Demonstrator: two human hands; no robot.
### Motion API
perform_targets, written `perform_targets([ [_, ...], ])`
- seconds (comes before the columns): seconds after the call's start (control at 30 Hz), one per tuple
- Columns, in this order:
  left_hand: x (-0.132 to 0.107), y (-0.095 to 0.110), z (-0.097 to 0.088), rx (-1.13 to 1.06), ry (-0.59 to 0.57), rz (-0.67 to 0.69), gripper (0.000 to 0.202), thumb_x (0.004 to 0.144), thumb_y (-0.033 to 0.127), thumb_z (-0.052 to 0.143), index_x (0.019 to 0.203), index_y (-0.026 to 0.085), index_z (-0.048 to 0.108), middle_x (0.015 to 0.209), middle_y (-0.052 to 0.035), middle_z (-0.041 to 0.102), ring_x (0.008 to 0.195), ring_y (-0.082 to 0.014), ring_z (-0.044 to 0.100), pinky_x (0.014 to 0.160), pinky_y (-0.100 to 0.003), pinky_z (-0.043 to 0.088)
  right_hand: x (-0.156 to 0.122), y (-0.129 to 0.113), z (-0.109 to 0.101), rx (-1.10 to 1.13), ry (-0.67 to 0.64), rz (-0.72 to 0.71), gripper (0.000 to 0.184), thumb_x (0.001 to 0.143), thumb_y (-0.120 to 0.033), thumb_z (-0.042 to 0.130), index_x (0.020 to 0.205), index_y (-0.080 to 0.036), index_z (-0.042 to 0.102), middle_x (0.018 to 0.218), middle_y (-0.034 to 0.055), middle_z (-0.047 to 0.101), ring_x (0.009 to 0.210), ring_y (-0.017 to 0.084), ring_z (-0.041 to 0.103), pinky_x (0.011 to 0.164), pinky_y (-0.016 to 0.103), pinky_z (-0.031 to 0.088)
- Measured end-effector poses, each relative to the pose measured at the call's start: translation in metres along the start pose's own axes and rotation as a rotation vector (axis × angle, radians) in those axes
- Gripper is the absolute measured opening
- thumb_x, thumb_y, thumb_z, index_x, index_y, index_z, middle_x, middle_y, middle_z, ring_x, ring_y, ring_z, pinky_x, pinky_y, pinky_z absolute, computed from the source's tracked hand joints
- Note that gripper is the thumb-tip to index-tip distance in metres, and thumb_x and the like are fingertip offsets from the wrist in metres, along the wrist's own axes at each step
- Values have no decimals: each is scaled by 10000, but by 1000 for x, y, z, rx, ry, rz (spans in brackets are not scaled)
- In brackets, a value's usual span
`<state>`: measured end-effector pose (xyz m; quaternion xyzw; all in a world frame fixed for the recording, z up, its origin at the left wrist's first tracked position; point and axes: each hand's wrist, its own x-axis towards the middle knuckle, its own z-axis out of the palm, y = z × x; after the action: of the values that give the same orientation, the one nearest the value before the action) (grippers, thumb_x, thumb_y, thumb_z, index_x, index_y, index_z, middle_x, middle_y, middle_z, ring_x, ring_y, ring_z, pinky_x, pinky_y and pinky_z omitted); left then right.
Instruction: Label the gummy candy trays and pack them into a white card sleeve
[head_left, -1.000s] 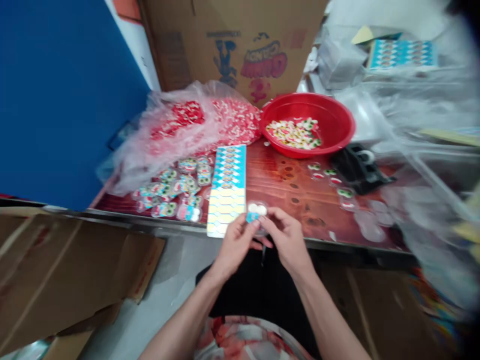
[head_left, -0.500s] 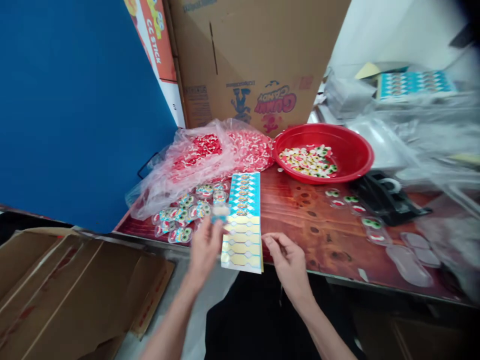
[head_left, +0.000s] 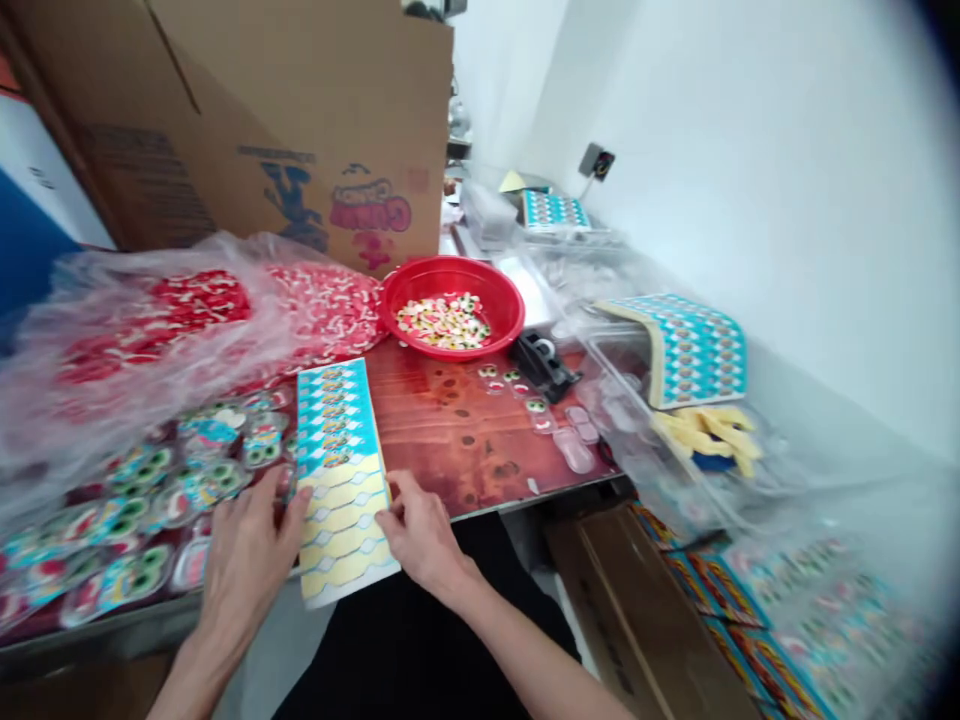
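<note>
A sheet of stickers (head_left: 341,500) lies at the table's front edge, its far half printed blue and its near half bare yellow backing. The thumb and index finger of my right hand (head_left: 427,535) are closed on the sheet's right edge. At the sheet's left edge is my left hand (head_left: 251,550), thumb and fingers apart, with nothing visible between them. Several small clear candy packs (head_left: 214,480), with green-eyed pieces and blue stickers, lie left of the sheet, close to my left hand's fingers.
Behind stand a plastic bag of red-and-white candies (head_left: 202,310), a red basin (head_left: 450,350) of eye-like candies and a cardboard box (head_left: 300,100). A black tape dispenser (head_left: 547,365) and open clear packs (head_left: 574,450) sit right. Beyond, a clear bin (head_left: 637,420) carries more sticker sheets (head_left: 697,345).
The view has swung to the right. My left hand no longer shows the small blurred piece it held, and now rests by the sheet. My right hand has closed on the sheet's edge.
</note>
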<state>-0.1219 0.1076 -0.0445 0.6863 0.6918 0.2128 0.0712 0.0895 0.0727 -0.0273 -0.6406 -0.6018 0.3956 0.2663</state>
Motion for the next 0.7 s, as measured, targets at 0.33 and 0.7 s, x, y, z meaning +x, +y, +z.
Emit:
perform_targets([
  [0.33,-9,34,25,148,-50,-34,672,943,563,391,1432,114,496,1187,-212,585,1063,-378,608,856,-458,501,59,93,-130,-751,513,3,581,988,-412,533,1530,-220,449,1623,218,333,1420,428,390,1116,632,293],
  [0.7,-8,38,20,-71,-159,-281,468,854,464,510,1206,168,597,841,-57,667,781,-270,654,674,-356,460,79,114,-104,-831,323,-176,681,981,-583,493,1570,-261,380,1658,103,316,1496,449,267,1179,692,147],
])
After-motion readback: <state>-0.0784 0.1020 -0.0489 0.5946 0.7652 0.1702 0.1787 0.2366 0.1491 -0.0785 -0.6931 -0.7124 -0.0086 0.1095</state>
